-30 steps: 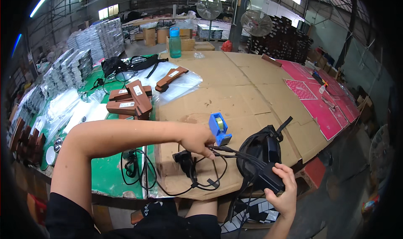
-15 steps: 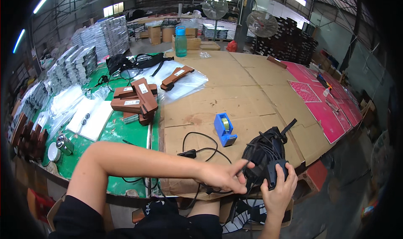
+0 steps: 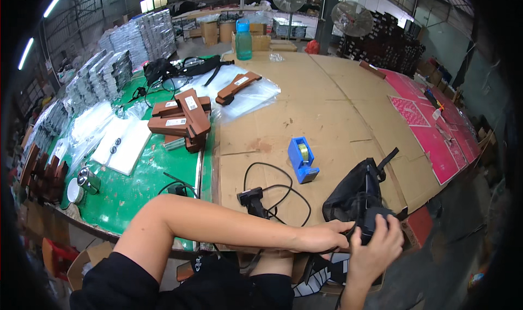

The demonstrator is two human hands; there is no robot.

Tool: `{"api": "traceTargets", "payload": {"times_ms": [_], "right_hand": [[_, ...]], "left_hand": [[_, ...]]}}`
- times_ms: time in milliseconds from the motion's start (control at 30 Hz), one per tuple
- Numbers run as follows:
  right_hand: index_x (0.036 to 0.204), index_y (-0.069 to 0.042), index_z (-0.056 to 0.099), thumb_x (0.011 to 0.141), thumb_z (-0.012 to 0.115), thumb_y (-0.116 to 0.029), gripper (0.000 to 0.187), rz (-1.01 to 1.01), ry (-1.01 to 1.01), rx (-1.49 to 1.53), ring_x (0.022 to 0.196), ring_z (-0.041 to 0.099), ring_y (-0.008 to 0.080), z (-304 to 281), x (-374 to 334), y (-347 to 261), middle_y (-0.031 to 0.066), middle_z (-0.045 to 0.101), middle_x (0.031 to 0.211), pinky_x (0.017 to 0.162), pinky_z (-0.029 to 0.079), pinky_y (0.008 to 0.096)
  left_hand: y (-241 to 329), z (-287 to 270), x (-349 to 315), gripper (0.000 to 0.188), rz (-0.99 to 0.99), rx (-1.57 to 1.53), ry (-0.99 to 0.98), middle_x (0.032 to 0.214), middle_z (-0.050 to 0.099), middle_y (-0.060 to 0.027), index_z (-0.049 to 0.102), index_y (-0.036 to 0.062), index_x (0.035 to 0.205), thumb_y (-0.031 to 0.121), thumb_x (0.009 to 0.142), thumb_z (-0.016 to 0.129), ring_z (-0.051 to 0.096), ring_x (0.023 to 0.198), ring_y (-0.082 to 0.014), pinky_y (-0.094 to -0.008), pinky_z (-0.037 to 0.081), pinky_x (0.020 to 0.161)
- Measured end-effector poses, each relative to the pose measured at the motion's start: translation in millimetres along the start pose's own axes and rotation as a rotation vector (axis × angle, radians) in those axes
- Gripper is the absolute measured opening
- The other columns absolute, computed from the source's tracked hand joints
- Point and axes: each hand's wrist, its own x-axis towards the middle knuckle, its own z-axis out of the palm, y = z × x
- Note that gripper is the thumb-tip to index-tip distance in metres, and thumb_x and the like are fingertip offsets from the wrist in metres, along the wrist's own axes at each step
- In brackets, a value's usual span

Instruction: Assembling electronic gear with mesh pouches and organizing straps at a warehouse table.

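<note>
At the table's near right edge my right hand (image 3: pixel 376 250) is closed round a black box-shaped device (image 3: pixel 375 223). My left hand (image 3: pixel 327 236) reaches across and meets the device's near left side. Its fingers are closed there, and what they grip is hidden. Just behind both hands slumps a black mesh bag (image 3: pixel 348 195) with a strap (image 3: pixel 388 157) sticking up; the device lies against its near side. A black cable (image 3: pixel 272 166) loops over the cardboard to the left, beside a small black fitting (image 3: pixel 251 201) near my left forearm.
A blue tape dispenser (image 3: pixel 303 160) stands beyond the bag. Brown moulded parts (image 3: pixel 188 117) are stacked at the left, near plastic sheets (image 3: pixel 250 100). A teal bottle (image 3: pixel 243 43) stands far back. A metal cup (image 3: pixel 88 180) and white bowl (image 3: pixel 75 191) sit near the left edge.
My left hand has moved in against the device, its fingers now drawn together. Dark cables that lay over the bag no longer show there. The black fitting by the loop has turned and shows more.
</note>
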Motion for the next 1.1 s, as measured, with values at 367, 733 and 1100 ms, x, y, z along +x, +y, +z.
{"api": "traceTargets", "payload": {"times_ms": [367,733,1100], "right_hand": [[0.11,-0.001,0.056,0.061,0.076,-0.012,0.054,-0.204,-0.236,0.08,0.11,0.046,0.0399,30.5,-2.9,2.9,0.0155,0.048,0.121,0.088,0.039,0.0501],[0.115,-0.002,0.055,0.054,0.082,-0.009,0.066,-0.259,-0.477,0.208,0.113,0.044,0.038,24.7,25.1,22.6,0.0146,0.047,0.125,0.092,0.04,0.0452],[0.128,-0.006,0.047,0.057,0.084,-0.01,0.081,-0.165,-0.729,0.445,0.12,0.043,0.0402,53.1,14.4,49.1,0.018,0.04,0.133,0.1,0.04,0.0437]], "left_hand": [[-46.2,-35.2,19.2,0.026,-0.377,0.244,0.142,0.074,0.048,0.0028,0.052,0.0083,0.098,0.033,0.098,0.045,0.048,0.066,-0.0046,-0.02,0.044,0.055],[10.2,-61.5,43.6,0.035,0.177,1.251,0.592,0.094,0.06,-0.0236,0.051,-0.0028,0.103,0.02,0.08,0.065,0.06,0.091,-0.0392,-0.0461,0.05,0.075],[4.1,-92.4,75.1,0.028,0.084,1.289,0.5,0.089,0.064,-0.0227,0.054,-0.0021,0.101,0.02,0.084,0.06,0.063,0.087,-0.0384,-0.0451,0.05,0.074]]}}
